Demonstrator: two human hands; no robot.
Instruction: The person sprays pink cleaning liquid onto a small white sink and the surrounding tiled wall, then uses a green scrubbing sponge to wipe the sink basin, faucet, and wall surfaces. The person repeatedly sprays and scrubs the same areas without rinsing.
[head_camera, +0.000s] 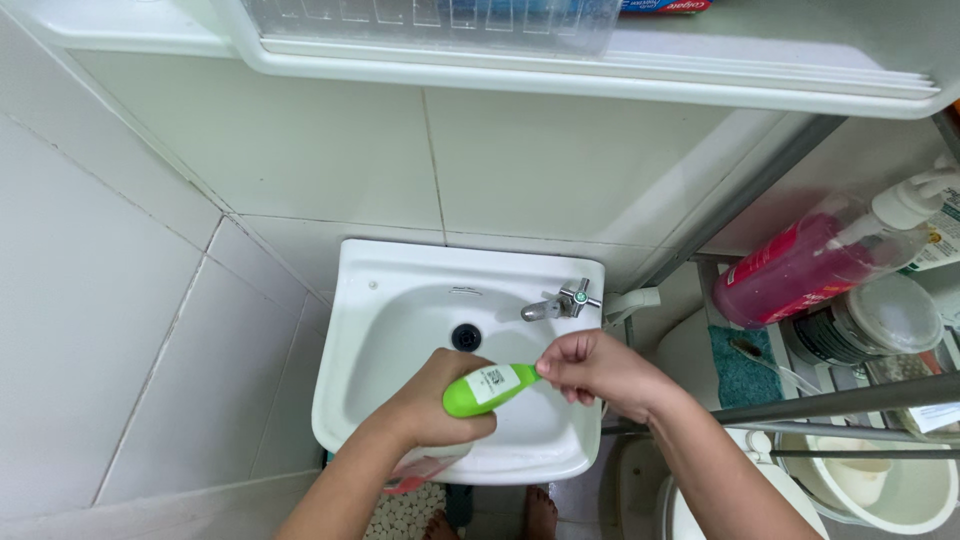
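A small bright green bottle (480, 390) with a white label lies sideways over the white wall-mounted sink (400, 300). My left hand (430, 400) wraps around its body from below. My right hand (600, 370) pinches the cap end of the bottle with its fingertips. Both hands hover above the basin, in front of the drain hole (466, 337). A chrome tap (560, 302) sits on the sink's right rim, just beyond my right hand.
White tiled walls surround the sink, and a white shelf (600, 70) runs overhead. To the right a metal rack (850, 400) holds a pink pump bottle (810, 265), a round lidded jar (870, 322) and a toothbrush (760, 355). A white bucket (880, 490) and my bare feet (500, 515) are below.
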